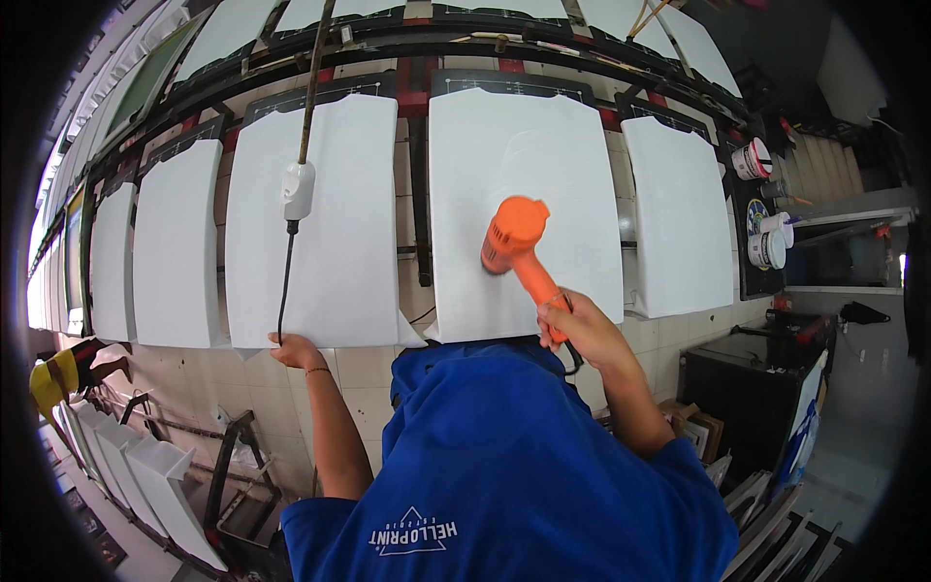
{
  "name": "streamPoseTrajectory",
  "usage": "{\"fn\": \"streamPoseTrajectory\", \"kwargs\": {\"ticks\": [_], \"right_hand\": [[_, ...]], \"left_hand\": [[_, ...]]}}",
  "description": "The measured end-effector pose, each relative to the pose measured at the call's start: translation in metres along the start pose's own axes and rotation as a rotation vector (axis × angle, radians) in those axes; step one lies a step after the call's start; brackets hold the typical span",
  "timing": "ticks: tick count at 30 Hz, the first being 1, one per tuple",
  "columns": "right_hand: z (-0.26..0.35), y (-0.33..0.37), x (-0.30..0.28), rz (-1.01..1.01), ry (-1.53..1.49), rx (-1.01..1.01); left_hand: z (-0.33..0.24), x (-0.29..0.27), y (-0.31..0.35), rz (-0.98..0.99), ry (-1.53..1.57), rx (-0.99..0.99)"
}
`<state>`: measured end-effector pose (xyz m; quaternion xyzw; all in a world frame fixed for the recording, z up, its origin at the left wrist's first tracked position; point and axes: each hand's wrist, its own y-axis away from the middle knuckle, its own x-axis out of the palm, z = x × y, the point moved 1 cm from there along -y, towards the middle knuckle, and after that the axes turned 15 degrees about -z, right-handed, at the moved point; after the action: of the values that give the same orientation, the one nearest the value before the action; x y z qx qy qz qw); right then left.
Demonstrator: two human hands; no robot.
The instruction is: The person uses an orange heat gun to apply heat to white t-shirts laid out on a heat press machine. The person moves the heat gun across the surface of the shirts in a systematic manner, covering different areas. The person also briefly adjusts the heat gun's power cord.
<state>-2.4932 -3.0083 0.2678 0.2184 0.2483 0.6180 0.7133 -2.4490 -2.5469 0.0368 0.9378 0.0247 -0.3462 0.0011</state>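
Observation:
My right hand (585,328) is wrapped round the handle of an orange hot-air gun (519,225). Its barrel hangs over a white shirt (529,145) stretched on a flat board, pointing down at the cloth. Whether the nozzle touches the fabric is hard to tell. My left hand (298,353) is at the near edge of another white shirt (339,242) on the board to the left. Its fingers are closed round a black cord (286,281), which comes down from a white plug connector (298,189) hanging on a dark rod.
More shirt-covered boards stand on both sides, such as a white shirt (674,213) at right. A dark rail (465,44) crosses behind them. White tubs (767,249) sit at far right. A black cabinet (752,378) stands near right, a metal frame (228,466) near left.

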Motion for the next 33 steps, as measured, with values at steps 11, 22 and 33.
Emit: {"fn": "streamPoseTrajectory", "kwargs": {"ticks": [11,22,33], "right_hand": [[-0.001,-0.006,-0.019,-0.115,-0.056,-0.062],[-0.003,0.008,-0.037,-0.084,-0.021,-0.007],[-0.004,0.027,-0.057,-0.075,0.018,0.053]], "left_hand": [[-0.007,-0.003,0.005,-0.004,-0.035,-0.004],[0.011,0.011,-0.007,-0.067,-0.004,0.033],[0.009,0.006,-0.005,-0.057,-0.007,0.028]]}}
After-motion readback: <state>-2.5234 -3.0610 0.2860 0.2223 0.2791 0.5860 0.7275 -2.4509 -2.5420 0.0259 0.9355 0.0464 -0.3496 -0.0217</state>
